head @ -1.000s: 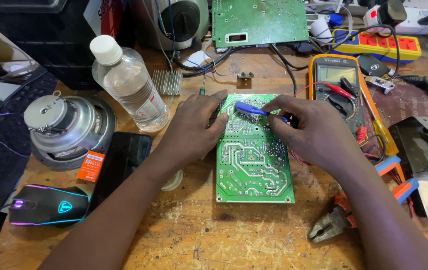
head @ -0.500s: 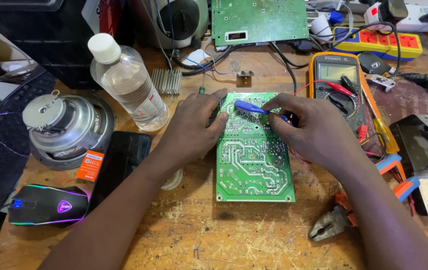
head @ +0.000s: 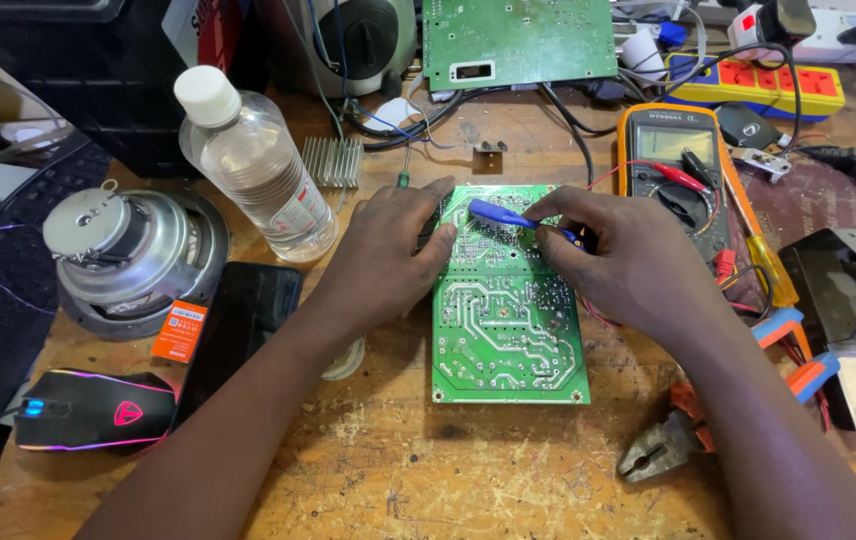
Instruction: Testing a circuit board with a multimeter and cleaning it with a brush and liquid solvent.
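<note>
The green circuit board (head: pixel 508 320) lies solder side up mid-desk (head: pixel 368 470), toward the near edge. The left hand (head: pixel 388 250) presses flat, fingers spread, on its upper left corner to steady it, while the right hand (head: pixel 618 260) pinches a blue-handled tool (head: pixel 500 213), tip on the solder joints.

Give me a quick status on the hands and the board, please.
Left hand steadying green circuit board. Right hand holds blue-handled tool against it. Nothing in the way.

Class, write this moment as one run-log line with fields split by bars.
left hand: steadies green circuit board | right hand: grip on blue tool, tip on board | nearby: multimeter, pliers, bottle
</note>
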